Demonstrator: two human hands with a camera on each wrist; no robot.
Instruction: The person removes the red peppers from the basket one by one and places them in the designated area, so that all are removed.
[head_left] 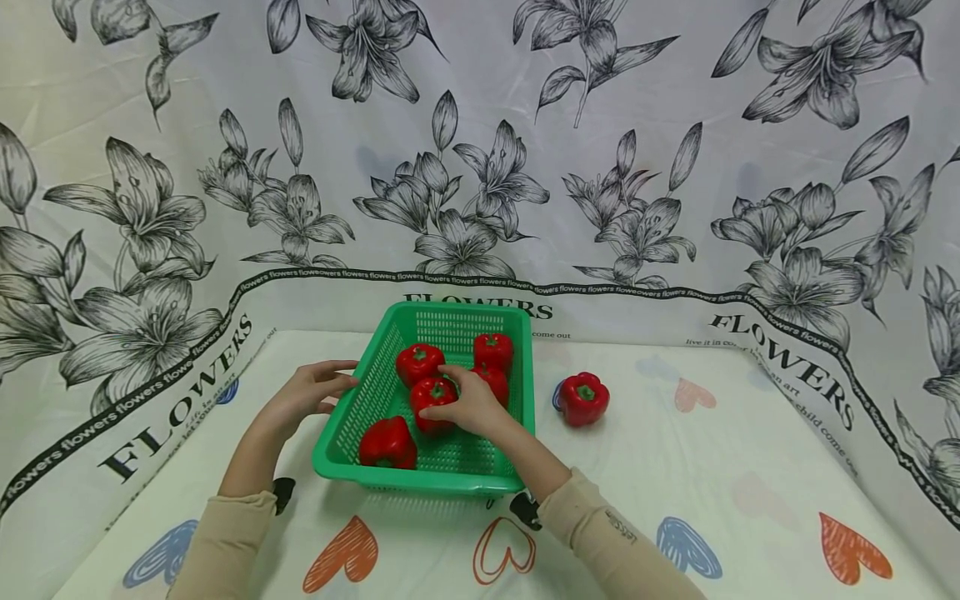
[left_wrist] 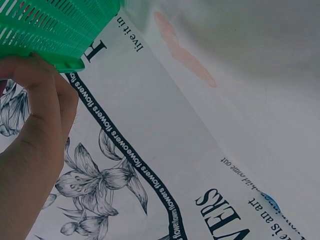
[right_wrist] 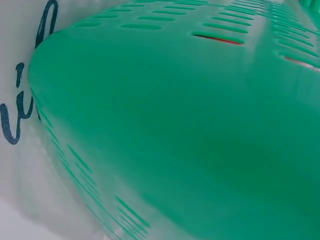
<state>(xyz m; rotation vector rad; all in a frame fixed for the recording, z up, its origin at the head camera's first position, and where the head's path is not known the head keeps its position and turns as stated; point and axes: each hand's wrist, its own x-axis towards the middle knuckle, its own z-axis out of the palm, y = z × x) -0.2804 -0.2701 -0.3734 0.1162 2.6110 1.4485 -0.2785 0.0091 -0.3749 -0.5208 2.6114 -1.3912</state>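
A green plastic basket (head_left: 427,481) with slotted sides holds several red bell peppers. My right hand (head_left: 477,406) reaches in over its right side, and the thumb and fingers grip the middle bell pepper (head_left: 429,427) from both sides. Around that one lie a bell pepper (head_left: 417,365) behind it, another (head_left: 387,444) at the front left and more by the right wall (head_left: 492,350). At the left rim, my left hand (head_left: 306,390) touches the basket with relaxed fingers. The left wrist view shows this hand (left_wrist: 42,95) bent up to the rim. Basket wall fills the right wrist view, hiding the right hand.
One red bell pepper (head_left: 584,399) sits on the cloth to the right of the basket. The white cloth (head_left: 630,475) is printed with hearts. Behind and at the sides hangs a flower-printed curtain (head_left: 480,100).
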